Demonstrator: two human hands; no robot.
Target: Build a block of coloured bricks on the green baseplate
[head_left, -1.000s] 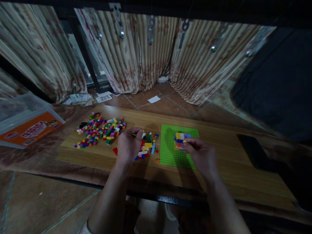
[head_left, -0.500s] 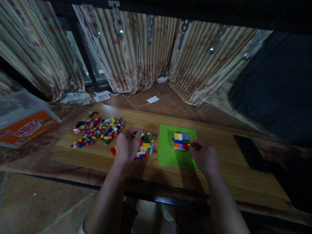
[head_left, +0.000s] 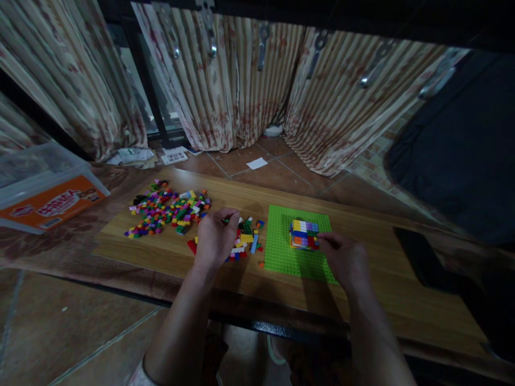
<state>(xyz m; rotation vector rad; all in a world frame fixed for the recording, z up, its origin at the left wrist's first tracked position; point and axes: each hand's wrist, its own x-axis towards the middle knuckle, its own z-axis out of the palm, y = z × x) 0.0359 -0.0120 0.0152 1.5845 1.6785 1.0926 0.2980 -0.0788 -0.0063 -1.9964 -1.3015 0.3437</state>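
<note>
I'm standing in the room, looking at a person's two bare hands over a long, flat, brown wooden worktop (head_left: 382, 284). The right hand (head_left: 346, 261) is by the right side of a small, chunky stack of many-coloured plastic bricks (head_left: 301, 234). Its thumb and finger are close together, right at the stack's edge, but I can't tell if a little brick is between them. The stack stands on a bright green, square, studded plastic plate (head_left: 277, 254), which lies flat, so I think that helps it stay level. The left hand (head_left: 217, 237) has its thumb and finger tips together over a small, loose group of mixed plastic bricks (head_left: 243, 239). Something dark green shows by the tips, but I can't tell if it is held. That group sits between the left hand and the plate, maybe so the bricks are easy to reach. A bigger, spread-out heap of tiny, bright plastic bricks (head_left: 177, 210) lies farther left, perhaps to leave room. Past it is a clear plastic box with an orange label (head_left: 60, 199).
</note>
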